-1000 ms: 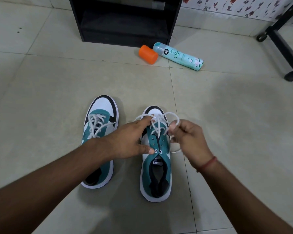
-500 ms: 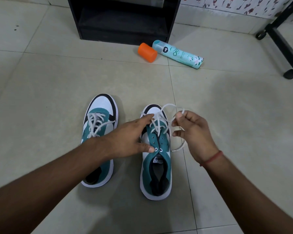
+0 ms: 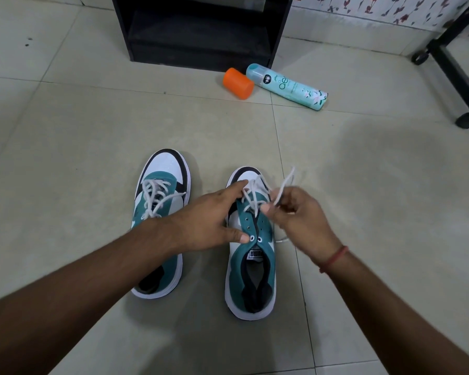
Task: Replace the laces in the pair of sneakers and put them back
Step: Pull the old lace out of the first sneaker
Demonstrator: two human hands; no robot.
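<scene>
Left hand [image 3: 209, 220] fingers spread, pressing right sneaker [image 3: 251, 266], right hand [image 3: 299, 217] pinching blurred white lace [image 3: 282, 188], fingertip contact obscured

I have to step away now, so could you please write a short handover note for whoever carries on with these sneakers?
Left hand: fingers straight, pressing on the right sneaker to steady it.
Right hand: pinches the white lace and draws it from the eyelets.
Left sneaker stands beside it on the floor tiles, lace loose.
Done: the right sneaker's lower eyelets are bare.
Left: free the remaining lace, unlace the other sneaker, fit replacements, put both back. No replacement laces are in view.
</scene>
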